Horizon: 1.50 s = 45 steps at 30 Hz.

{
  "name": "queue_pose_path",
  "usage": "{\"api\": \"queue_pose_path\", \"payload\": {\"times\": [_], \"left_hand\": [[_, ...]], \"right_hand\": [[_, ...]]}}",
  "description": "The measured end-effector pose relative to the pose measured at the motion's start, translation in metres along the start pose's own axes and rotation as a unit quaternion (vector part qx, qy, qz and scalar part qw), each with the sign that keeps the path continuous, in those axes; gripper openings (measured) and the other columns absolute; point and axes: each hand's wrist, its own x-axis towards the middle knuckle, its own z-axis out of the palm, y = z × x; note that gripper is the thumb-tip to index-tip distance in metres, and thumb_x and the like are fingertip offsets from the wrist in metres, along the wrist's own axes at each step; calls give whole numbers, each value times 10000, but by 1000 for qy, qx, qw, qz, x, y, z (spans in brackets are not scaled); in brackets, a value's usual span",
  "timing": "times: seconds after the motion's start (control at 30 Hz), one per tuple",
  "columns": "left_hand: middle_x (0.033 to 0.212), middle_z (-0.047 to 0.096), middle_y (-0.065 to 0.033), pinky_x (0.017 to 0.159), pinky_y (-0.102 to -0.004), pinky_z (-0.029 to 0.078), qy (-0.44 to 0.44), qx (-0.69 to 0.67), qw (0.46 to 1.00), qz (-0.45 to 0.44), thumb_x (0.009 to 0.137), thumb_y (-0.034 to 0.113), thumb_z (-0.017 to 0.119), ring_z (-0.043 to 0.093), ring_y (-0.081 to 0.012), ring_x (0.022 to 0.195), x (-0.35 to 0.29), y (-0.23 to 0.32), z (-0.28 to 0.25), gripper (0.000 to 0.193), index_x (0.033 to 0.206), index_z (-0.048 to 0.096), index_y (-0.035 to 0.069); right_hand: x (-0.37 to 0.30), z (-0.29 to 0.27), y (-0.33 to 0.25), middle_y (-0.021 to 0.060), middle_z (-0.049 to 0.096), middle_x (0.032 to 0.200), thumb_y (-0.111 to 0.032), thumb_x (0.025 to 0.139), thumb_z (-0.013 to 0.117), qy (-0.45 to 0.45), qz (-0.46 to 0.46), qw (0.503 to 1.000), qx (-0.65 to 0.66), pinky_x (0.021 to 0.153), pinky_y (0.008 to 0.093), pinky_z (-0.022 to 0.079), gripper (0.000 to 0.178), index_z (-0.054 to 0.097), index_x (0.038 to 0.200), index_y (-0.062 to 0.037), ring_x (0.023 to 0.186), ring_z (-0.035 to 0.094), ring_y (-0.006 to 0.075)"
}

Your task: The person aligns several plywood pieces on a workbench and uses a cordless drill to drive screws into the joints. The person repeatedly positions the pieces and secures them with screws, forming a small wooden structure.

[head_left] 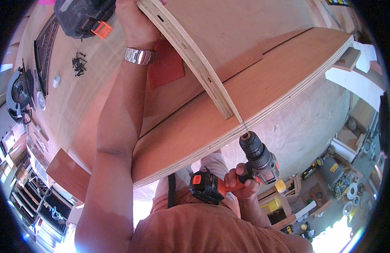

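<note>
My right hand [242, 182] is wrapped round the grip of a red and black cordless drill [259, 158]. Its bit points away from me and meets the near end of a plywood strip [195, 67], at the front edge of a plywood panel [254, 97]. My left hand [138, 21], with a metal watch on its wrist, is closed on the strip's far end; part of that hand lies beyond the upper edge of the view. The strip shows its layered edge and small dark marks. Whether the bit has entered the wood I cannot tell.
Left on the worktop lie several dark screws [79, 64], a black case [83, 17] with an orange latch, a dark perforated metal piece [45, 55] and a circular saw [20, 90]. A red sheet [166, 65] lies beneath the strip. Tools and offcuts crowd the lower right.
</note>
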Motion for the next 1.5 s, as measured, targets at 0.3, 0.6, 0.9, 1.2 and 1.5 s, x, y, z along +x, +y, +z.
{"api": "queue_pose_path", "payload": {"times": [0.3,0.6,0.9,1.2,1.5], "left_hand": [[636,551,-45,524,-252,433,-10,-11,1000,1,950,595,416,510,-131,553,2,0,1,544,844,537,75],[618,537,-41,531,-261,432,-2,-34,999,-17,951,576,425,504,-133,551,4,-4,3,524,806,534,84],[601,521,-44,513,-269,391,-22,10,1000,8,966,579,376,473,-133,538,-2,-7,2,559,761,529,82],[811,624,-168,765,-497,493,-165,-84,981,-49,925,653,148,596,-333,777,36,-28,-54,762,884,573,22],[689,604,-179,760,-514,527,-179,-1,984,-1,937,581,144,613,-310,688,38,-25,-54,736,798,586,9]], "right_hand": [[-1,-3,0,164,618,832,-240,802,662,-9,0,1000,-5,816,406,476,421,548,1158,-48,828,614,301],[3,2,-1,164,614,826,-241,809,655,-10,2,1000,-6,820,409,475,412,554,1157,-44,813,614,298],[2,7,1,164,608,853,-249,827,636,-28,2,1000,5,833,417,472,423,515,1185,-58,867,603,299],[-7,18,1,139,603,827,-249,816,703,42,-19,998,-36,775,393,485,446,532,1173,-45,802,601,280],[-7,27,4,95,620,1018,-217,763,772,89,-26,996,-6,682,302,521,615,487,1271,-18,764,627,173]]}}
